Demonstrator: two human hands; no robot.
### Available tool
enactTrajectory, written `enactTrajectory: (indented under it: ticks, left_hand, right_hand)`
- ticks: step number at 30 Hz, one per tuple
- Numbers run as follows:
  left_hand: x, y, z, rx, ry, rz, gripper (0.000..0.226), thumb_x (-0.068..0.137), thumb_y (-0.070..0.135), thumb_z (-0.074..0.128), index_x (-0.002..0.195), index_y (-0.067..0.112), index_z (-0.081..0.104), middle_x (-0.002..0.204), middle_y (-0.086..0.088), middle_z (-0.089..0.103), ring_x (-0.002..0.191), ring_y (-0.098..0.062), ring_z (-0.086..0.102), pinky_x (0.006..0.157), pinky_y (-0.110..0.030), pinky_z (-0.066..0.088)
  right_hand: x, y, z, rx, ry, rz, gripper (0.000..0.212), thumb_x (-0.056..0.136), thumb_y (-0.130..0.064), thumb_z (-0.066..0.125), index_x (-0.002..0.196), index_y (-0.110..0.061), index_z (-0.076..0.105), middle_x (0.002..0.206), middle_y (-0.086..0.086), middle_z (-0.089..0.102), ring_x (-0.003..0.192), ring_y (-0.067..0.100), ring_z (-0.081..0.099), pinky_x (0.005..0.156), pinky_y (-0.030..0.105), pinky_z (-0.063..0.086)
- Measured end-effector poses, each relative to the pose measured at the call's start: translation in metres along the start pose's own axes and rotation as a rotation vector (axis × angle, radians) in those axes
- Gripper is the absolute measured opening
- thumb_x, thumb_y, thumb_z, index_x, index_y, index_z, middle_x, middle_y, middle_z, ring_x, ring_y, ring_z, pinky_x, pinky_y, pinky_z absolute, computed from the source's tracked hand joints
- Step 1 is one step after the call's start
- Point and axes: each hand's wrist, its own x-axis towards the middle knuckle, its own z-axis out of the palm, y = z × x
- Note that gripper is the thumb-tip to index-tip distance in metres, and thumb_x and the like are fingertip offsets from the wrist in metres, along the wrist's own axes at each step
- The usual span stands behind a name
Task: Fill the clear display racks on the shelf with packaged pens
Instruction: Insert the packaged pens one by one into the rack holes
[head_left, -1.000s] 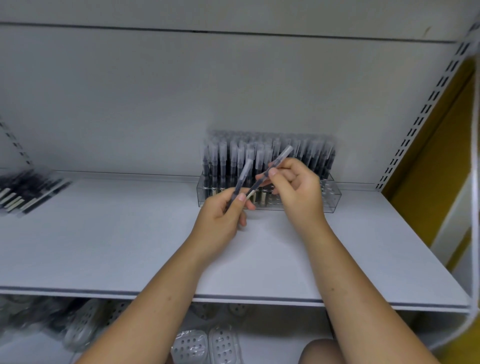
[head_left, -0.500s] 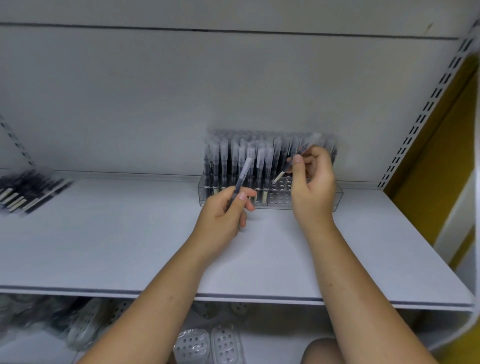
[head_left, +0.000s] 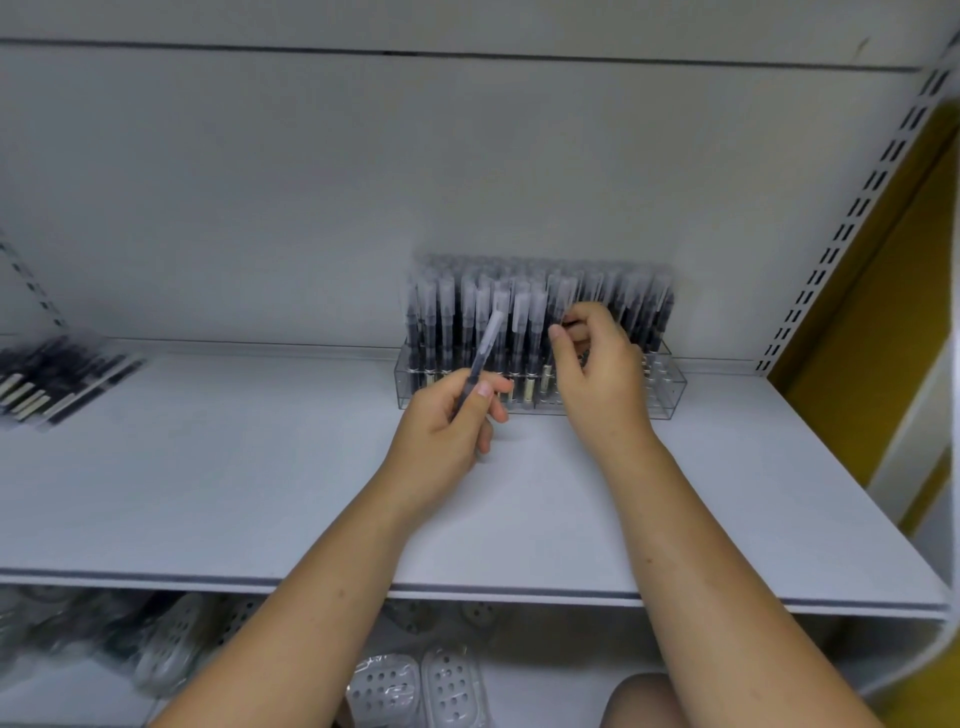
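Note:
A clear display rack (head_left: 670, 395) stands at the back of the white shelf (head_left: 260, 493), packed with several upright packaged pens (head_left: 447, 332). My left hand (head_left: 447, 431) grips one packaged pen (head_left: 485, 345) that tilts up to the right in front of the rack. My right hand (head_left: 597, 374) is at the rack's front row, thumb and fingers pinching a packaged pen (head_left: 558, 306) that stands upright in a slot. The lower part of that pen is hidden behind my hand.
A loose pile of packaged pens (head_left: 47, 379) lies at the shelf's left end. A slotted upright (head_left: 852, 208) and a yellow wall bound the right side. Perforated clear packages (head_left: 415, 691) sit on the lower shelf.
My right hand carried its pen from beside my left hand up to the rack and brought it upright into the front row. My left hand stayed put.

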Motion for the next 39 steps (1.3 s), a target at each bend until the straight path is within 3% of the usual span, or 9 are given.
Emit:
enactTrajectory:
  ticks: [5, 10, 14, 21, 24, 27, 31, 35, 39]
  left_hand:
    - [0.0, 0.0, 0.0, 0.005, -0.003, 0.001, 0.024, 0.111, 0.018, 0.046, 0.111, 0.014, 0.07, 0.084, 0.001, 0.064, 0.06, -0.018, 0.051, 0.048, -0.02, 0.038]
    - [0.0, -0.001, -0.001, 0.005, -0.023, -0.011, 0.025, 0.112, 0.02, 0.046, 0.11, 0.015, 0.07, 0.079, -0.001, 0.064, 0.059, -0.02, 0.049, 0.05, -0.022, 0.039]
    - [0.0, -0.002, -0.001, 0.01, -0.037, -0.012, 0.025, 0.111, 0.022, 0.047, 0.108, 0.017, 0.071, 0.078, -0.001, 0.064, 0.06, -0.018, 0.049, 0.053, -0.025, 0.041]
    - [-0.003, -0.005, -0.002, 0.255, 0.002, 0.15, 0.02, 0.108, 0.029, 0.051, 0.105, 0.03, 0.071, 0.087, 0.01, 0.071, 0.077, -0.007, 0.062, 0.073, -0.029, 0.05]
    - [-0.004, -0.006, 0.0, 0.414, -0.003, 0.215, 0.02, 0.109, 0.031, 0.05, 0.1, 0.028, 0.067, 0.089, 0.007, 0.069, 0.078, -0.012, 0.061, 0.07, -0.034, 0.05]
    - [-0.001, -0.01, 0.001, 0.542, 0.023, 0.253, 0.024, 0.106, 0.037, 0.046, 0.101, 0.025, 0.065, 0.092, 0.008, 0.066, 0.084, -0.017, 0.06, 0.071, -0.044, 0.05]
    - [-0.004, -0.005, 0.005, 0.675, 0.082, 0.326, 0.022, 0.104, 0.044, 0.048, 0.103, 0.028, 0.064, 0.093, 0.013, 0.061, 0.092, -0.015, 0.058, 0.081, -0.045, 0.05]
    - [-0.008, -0.003, 0.008, 0.766, 0.099, 0.342, 0.028, 0.1, 0.048, 0.055, 0.122, 0.032, 0.061, 0.108, 0.019, 0.06, 0.105, -0.01, 0.057, 0.093, -0.042, 0.048]
    - [-0.01, -0.002, 0.01, 0.834, 0.1, 0.325, 0.038, 0.098, 0.053, 0.055, 0.131, 0.034, 0.057, 0.123, 0.019, 0.059, 0.119, -0.008, 0.055, 0.101, -0.036, 0.042]
  right_hand:
    - [-0.003, -0.004, -0.003, -0.082, -0.011, 0.03, 0.01, 0.099, -0.027, 0.065, 0.106, -0.02, 0.064, 0.078, -0.019, 0.061, 0.091, 0.017, 0.057, 0.094, 0.047, 0.04]
    - [-0.005, -0.006, -0.008, -0.003, 0.027, 0.088, 0.019, 0.091, -0.036, 0.068, 0.107, -0.027, 0.063, 0.09, -0.019, 0.064, 0.097, 0.015, 0.062, 0.091, 0.051, 0.051]
    - [-0.007, -0.017, -0.013, 0.164, 0.134, 0.043, 0.009, 0.094, -0.018, 0.069, 0.101, -0.02, 0.065, 0.092, -0.004, 0.067, 0.086, 0.01, 0.064, 0.08, 0.031, 0.054]
    - [-0.017, -0.038, -0.016, 0.488, -0.339, 0.109, 0.004, 0.098, -0.009, 0.068, 0.1, -0.009, 0.071, 0.082, 0.014, 0.069, 0.061, 0.01, 0.066, 0.057, 0.021, 0.05]
    - [-0.018, -0.037, -0.011, 0.519, -0.411, 0.103, 0.003, 0.094, -0.013, 0.074, 0.096, -0.012, 0.075, 0.09, 0.017, 0.067, 0.072, 0.042, 0.069, 0.063, 0.047, 0.06]
    - [-0.018, -0.035, -0.009, 0.506, -0.399, 0.076, 0.004, 0.092, -0.013, 0.075, 0.089, -0.009, 0.075, 0.091, 0.013, 0.065, 0.076, 0.052, 0.062, 0.067, 0.057, 0.056]
    - [-0.015, -0.038, -0.015, 0.55, -0.342, 0.121, 0.012, 0.099, -0.004, 0.066, 0.087, -0.008, 0.068, 0.077, 0.0, 0.071, 0.063, 0.017, 0.066, 0.06, 0.028, 0.053]
    - [-0.009, -0.037, -0.018, 0.653, -0.124, 0.195, 0.012, 0.104, -0.001, 0.054, 0.098, -0.006, 0.063, 0.084, 0.01, 0.074, 0.06, 0.021, 0.064, 0.053, 0.016, 0.046]
    - [-0.006, -0.03, -0.019, 0.592, 0.088, 0.136, 0.013, 0.105, -0.006, 0.051, 0.104, -0.012, 0.062, 0.088, 0.009, 0.07, 0.074, 0.015, 0.067, 0.064, 0.02, 0.051]
